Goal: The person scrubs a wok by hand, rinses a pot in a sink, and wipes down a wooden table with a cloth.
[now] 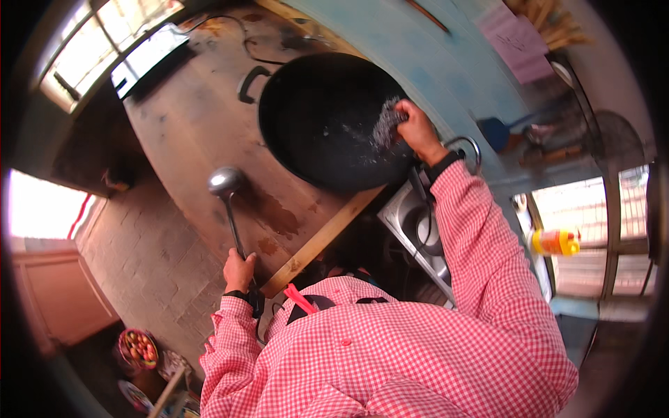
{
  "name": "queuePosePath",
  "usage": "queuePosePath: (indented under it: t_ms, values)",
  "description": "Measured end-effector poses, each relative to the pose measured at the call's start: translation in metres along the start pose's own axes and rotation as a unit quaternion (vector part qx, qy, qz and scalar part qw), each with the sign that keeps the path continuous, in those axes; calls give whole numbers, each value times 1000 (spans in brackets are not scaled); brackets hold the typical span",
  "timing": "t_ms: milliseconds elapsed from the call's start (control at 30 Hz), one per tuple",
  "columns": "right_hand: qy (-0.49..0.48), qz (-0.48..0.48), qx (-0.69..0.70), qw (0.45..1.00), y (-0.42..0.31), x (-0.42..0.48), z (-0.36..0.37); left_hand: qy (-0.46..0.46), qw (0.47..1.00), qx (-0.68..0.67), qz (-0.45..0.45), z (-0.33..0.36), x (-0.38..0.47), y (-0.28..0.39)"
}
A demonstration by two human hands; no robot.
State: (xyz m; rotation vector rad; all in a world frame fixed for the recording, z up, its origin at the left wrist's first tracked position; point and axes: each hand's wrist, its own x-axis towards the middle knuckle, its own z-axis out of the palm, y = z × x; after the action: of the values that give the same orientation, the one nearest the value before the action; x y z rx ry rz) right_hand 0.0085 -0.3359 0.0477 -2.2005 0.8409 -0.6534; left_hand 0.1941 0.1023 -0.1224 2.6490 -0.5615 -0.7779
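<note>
My right hand grips a grey metal scouring pad at the right inner wall of a large black wok. The wok sits on the wooden tabletop; whitish flecks show inside it, and its black loop handle points left. My left hand holds a metal ladle by its handle, with the bowl up and away from me, to the left of the wok. Whether the ladle touches the tabletop, I cannot tell.
Wet patches mark the tabletop near its wooden edge strip. A steel gas stove stands below my right forearm. A yellow bottle is by the window at right. A cable runs behind the wok. A basket of round produce stands low at left.
</note>
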Motion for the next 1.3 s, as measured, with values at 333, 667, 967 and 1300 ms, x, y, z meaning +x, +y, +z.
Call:
queuePosePath:
  t_ms: [333, 667, 967, 1300]
  values:
    - [158, -84, -20, 984, -37, -23, -95, 48, 995, -66, 58, 12, 7, -11]
    - [321, -16, 55, 945, 27, -156, -129, 30, 992, -123, 8, 14, 17, -47]
    - [237, 363, 255, 864, 196, -305, -22, -52, 982, -176, -32, 2, 15, -30]
    - [52, 374, 453, 808, 104, -299, 122, -143, 961, -170, -164, -1, 29, -17]
